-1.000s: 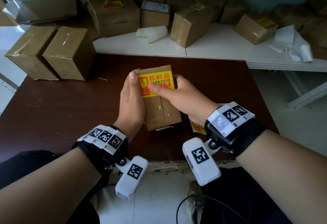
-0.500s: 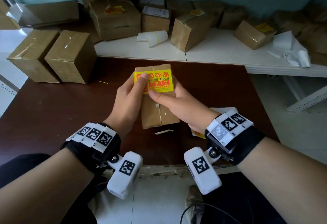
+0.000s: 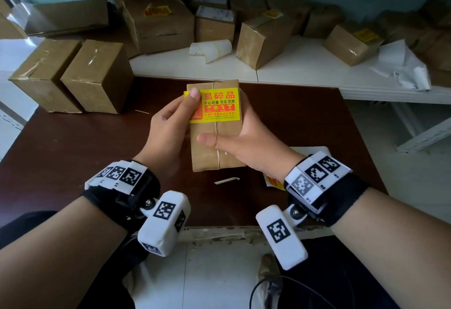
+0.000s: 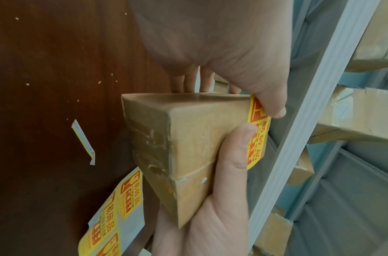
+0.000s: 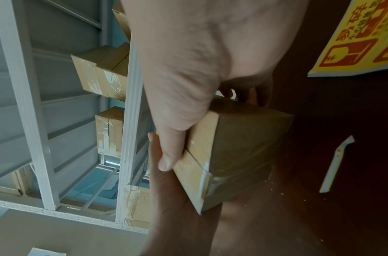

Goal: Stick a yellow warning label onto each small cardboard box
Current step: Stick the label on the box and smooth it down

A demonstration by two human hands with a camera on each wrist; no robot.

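I hold a small brown cardboard box (image 3: 206, 159) in both hands above the dark table (image 3: 73, 152). A yellow warning label (image 3: 219, 106) with red print lies across the far half of its top face. My left hand (image 3: 180, 108) grips the box from the left, its thumb pressing the label's left end. My right hand (image 3: 234, 142) grips it from the right, thumb laid across the bare top face below the label. The left wrist view shows the box (image 4: 188, 138) side on, with the label (image 4: 257, 138) under both thumbs. In the right wrist view, the box (image 5: 243, 147) sits in my palm.
A sheet of spare yellow labels (image 3: 275, 181) lies on the table under my right wrist, with a paper strip (image 3: 227, 180) beside it. Two larger boxes (image 3: 73, 74) stand at the table's left. A white shelf (image 3: 305, 69) behind holds several boxes, a backing roll (image 3: 211, 48) and crumpled paper (image 3: 402, 64).
My right fingers slid off the label down to the middle of the box. The left thumb stayed on the label's left end. The box rose a little toward me.
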